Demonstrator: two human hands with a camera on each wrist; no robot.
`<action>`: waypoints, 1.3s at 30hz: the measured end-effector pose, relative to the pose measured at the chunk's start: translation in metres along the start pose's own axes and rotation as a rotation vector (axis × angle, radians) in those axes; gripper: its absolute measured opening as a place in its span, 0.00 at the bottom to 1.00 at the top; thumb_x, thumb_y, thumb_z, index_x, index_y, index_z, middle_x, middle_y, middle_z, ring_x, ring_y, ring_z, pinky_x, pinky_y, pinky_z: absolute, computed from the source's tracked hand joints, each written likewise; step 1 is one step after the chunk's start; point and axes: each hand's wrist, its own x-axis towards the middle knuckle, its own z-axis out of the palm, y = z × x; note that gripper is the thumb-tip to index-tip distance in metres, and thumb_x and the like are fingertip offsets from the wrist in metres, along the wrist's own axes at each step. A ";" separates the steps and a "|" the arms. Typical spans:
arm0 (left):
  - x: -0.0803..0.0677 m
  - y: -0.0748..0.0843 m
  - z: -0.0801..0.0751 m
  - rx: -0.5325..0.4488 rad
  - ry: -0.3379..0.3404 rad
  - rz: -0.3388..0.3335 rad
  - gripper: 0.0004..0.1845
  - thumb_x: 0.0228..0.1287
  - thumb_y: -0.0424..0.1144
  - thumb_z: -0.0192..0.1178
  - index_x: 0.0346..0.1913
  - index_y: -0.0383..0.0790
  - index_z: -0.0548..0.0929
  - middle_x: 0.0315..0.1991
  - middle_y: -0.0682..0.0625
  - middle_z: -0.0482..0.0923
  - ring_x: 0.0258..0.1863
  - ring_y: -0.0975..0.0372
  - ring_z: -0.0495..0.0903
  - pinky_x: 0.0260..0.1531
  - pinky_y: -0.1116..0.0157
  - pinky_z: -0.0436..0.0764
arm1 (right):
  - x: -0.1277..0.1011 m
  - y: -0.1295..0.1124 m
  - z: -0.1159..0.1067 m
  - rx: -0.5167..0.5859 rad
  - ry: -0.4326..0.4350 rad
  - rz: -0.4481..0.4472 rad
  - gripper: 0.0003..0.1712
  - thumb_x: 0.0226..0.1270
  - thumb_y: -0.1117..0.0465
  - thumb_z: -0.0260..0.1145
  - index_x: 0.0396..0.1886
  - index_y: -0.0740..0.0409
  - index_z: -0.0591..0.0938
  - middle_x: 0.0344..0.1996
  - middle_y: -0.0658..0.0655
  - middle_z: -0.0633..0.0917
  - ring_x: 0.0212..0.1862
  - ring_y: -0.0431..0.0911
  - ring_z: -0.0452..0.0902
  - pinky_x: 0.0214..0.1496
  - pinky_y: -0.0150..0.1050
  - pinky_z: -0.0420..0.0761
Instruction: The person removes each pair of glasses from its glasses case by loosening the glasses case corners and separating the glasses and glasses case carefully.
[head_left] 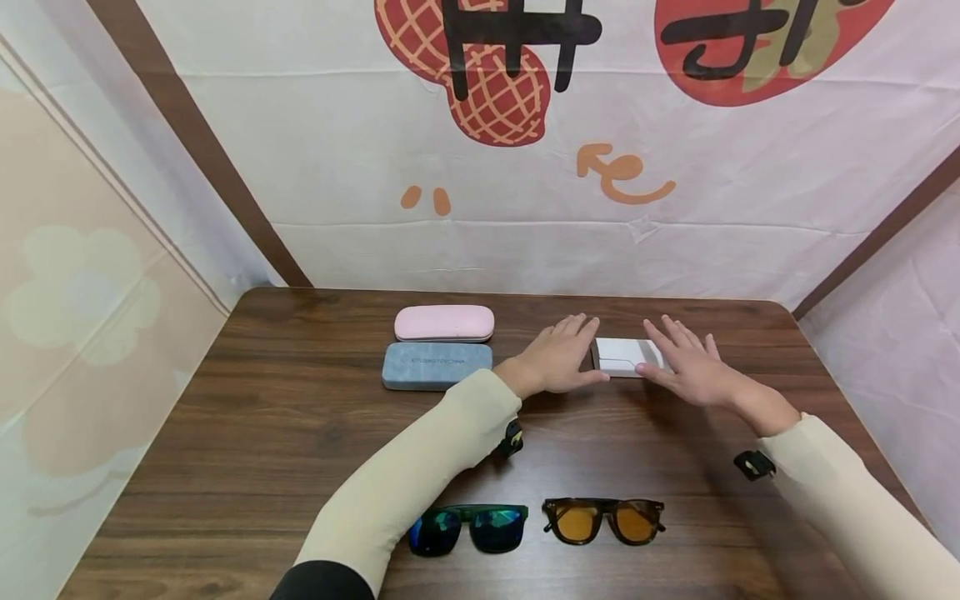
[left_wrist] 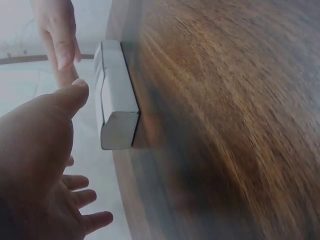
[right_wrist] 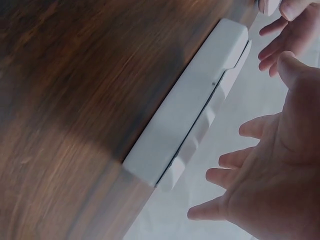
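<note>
A white glasses case point(head_left: 618, 357) lies flat on the brown wooden table, between my two hands. Its closed flap leaves a dark seam along the side in the right wrist view point(right_wrist: 187, 110). My left hand point(head_left: 558, 357) hovers at its left end with fingers spread and thumb out, gripping nothing. At the opposite end, my right hand point(head_left: 692, 367) also spreads its fingers and partly covers the case in the head view. Both wrist views show a gap between the hands and the case.
A pink glasses case point(head_left: 444, 322) sits behind a blue-grey one point(head_left: 437, 367), left of my left hand. Nearer me lie sunglasses with blue-green lenses point(head_left: 498, 530), partly behind my left sleeve, and glasses with amber lenses point(head_left: 577, 523). A printed white curtain point(head_left: 337, 150) hangs behind the table.
</note>
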 end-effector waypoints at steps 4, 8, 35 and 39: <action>0.009 0.004 0.005 0.009 0.006 -0.015 0.49 0.72 0.65 0.54 0.82 0.39 0.48 0.81 0.40 0.49 0.80 0.52 0.49 0.73 0.52 0.60 | -0.003 0.009 0.000 0.008 0.006 0.015 0.50 0.78 0.37 0.54 0.82 0.64 0.48 0.78 0.77 0.43 0.77 0.74 0.37 0.66 0.79 0.35; 0.015 0.007 0.008 -0.004 0.012 -0.035 0.49 0.72 0.64 0.55 0.82 0.41 0.48 0.81 0.42 0.49 0.80 0.53 0.49 0.72 0.50 0.62 | -0.005 0.016 -0.001 0.017 0.006 0.026 0.50 0.78 0.37 0.55 0.82 0.65 0.48 0.78 0.77 0.43 0.77 0.75 0.37 0.66 0.79 0.36; 0.035 0.021 0.033 0.067 -0.006 -0.057 0.42 0.75 0.56 0.57 0.82 0.44 0.53 0.79 0.50 0.57 0.76 0.59 0.60 0.70 0.59 0.66 | -0.009 0.049 0.014 0.086 0.025 -0.039 0.52 0.68 0.60 0.72 0.78 0.75 0.51 0.74 0.82 0.50 0.72 0.77 0.50 0.66 0.71 0.60; 0.036 0.021 0.034 0.098 0.013 -0.043 0.39 0.76 0.55 0.56 0.81 0.43 0.56 0.77 0.51 0.61 0.73 0.60 0.64 0.68 0.62 0.68 | -0.008 0.050 0.016 0.059 0.054 -0.061 0.48 0.67 0.66 0.71 0.77 0.76 0.54 0.72 0.83 0.54 0.70 0.77 0.55 0.65 0.70 0.63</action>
